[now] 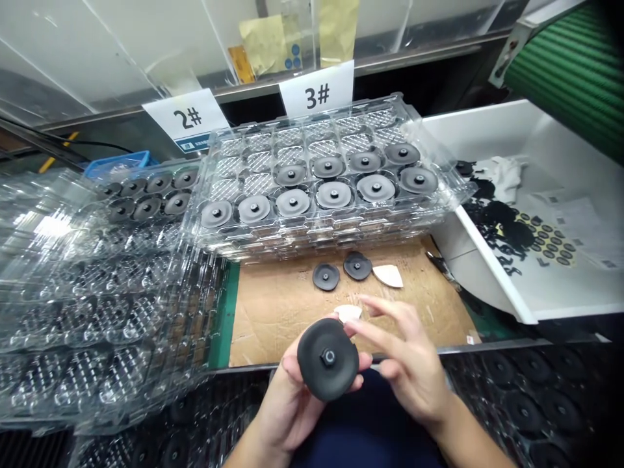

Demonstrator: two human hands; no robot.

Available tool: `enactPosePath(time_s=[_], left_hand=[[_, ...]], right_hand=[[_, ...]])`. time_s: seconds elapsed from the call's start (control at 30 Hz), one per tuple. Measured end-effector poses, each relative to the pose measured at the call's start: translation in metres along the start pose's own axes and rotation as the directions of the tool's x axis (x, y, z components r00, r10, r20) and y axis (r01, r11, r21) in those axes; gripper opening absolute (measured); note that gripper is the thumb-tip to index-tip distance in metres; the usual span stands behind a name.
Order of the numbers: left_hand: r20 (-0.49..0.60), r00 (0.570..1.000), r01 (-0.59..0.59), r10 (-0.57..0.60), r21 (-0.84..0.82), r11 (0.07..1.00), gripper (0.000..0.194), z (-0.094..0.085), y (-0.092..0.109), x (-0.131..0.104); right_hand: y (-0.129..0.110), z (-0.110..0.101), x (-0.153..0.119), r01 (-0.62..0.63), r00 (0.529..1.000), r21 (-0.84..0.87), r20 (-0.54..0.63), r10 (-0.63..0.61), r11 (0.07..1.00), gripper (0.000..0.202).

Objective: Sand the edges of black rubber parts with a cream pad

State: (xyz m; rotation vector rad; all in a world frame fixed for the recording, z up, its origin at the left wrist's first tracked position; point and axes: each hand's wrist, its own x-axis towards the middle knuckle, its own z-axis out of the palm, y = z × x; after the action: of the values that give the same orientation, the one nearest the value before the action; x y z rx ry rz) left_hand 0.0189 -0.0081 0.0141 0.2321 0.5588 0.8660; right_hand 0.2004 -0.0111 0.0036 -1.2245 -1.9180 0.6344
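A black rounded disc [327, 359] with a small round stud at its centre faces the camera, gripped at its edges by my left hand [291, 411]. Beside its upper right edge is my right hand [412, 361], fingers apart and slightly curled, with nothing seen in it. Just behind the held disc lies a white piece [348, 313] on the cardboard sheet [273, 292]. Farther back on the cardboard are a smaller black disc [325, 277], another black disc [357, 266] and a second white piece [389, 275].
Stacked clear trays [312, 227] with black discs stand behind the cardboard. More tray stacks [97, 325] fill the left side. At the right, a white bin [511, 305] holds black scraps and sticker sheets. Dark pliers [441, 266] lie near it, below a green roller [570, 78].
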Motion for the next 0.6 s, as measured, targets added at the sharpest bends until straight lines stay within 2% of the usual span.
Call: enactPosePath(time_s=[0.07, 0.13, 0.2, 0.23, 0.3, 0.37, 0.4, 0.43, 0.53, 0.6], left_hand=[[0.002, 1.000, 0.010, -0.010, -0.001, 1.000, 0.059, 0.000, 0.000, -0.001], [-0.014, 1.000, 0.011, -0.011, -0.001, 1.000, 0.059, 0.000, 0.000, -0.001], [-0.039, 0.999, -0.005, 0.004, -0.009, 1.000, 0.058, 0.001, 0.000, -0.001], [-0.039, 0.999, -0.007, 0.007, -0.012, 1.000, 0.057, 0.002, -0.001, -0.001], [-0.010, 1.000, 0.003, -0.003, -0.018, 1.000, 0.055, 0.004, -0.001, -0.001], [0.025, 1.000, 0.015, -0.015, -0.010, 1.000, 0.055, 0.005, -0.001, -0.001], [0.036, 0.999, 0.018, -0.018, -0.006, 1.000, 0.054, 0.005, -0.001, -0.001], [0.042, 0.999, 0.015, -0.014, -0.006, 1.000, 0.054, 0.005, -0.001, -0.001], [0.043, 0.999, -0.014, 0.013, 0.028, 1.000, 0.053, 0.003, -0.001, -0.001], [0.047, 0.994, -0.106, 0.100, 0.160, 0.981, 0.052, 0.001, -0.001, 0.000]], right_hand=[[0.001, -0.001, -0.001, -0.058, 0.996, 0.010, -0.067, 0.059, 0.998, 0.049], [0.000, 0.000, -0.002, 0.024, 0.996, 0.019, -0.091, -0.022, 1.000, 0.048], [-0.001, 0.003, -0.003, 0.096, 0.994, 0.031, -0.058, -0.095, 0.995, 0.047], [-0.001, 0.005, -0.003, 0.059, 0.996, 0.056, -0.065, -0.055, 0.997, 0.046], [0.002, 0.007, -0.003, -0.108, 0.980, 0.145, -0.151, 0.130, 0.983, 0.041], [0.006, 0.006, -0.004, -0.245, 0.919, 0.242, -0.252, 0.304, 0.939, 0.035], [0.008, 0.006, -0.004, -0.278, 0.894, 0.272, -0.277, 0.352, 0.921, 0.032], [0.009, 0.005, -0.005, -0.302, 0.883, 0.288, -0.275, 0.381, 0.909, 0.029], [0.012, 0.006, -0.008, -0.380, 0.877, 0.320, -0.174, 0.448, 0.868, 0.024], [0.012, 0.009, -0.010, -0.414, 0.871, 0.343, -0.119, 0.476, 0.843, 0.022]])
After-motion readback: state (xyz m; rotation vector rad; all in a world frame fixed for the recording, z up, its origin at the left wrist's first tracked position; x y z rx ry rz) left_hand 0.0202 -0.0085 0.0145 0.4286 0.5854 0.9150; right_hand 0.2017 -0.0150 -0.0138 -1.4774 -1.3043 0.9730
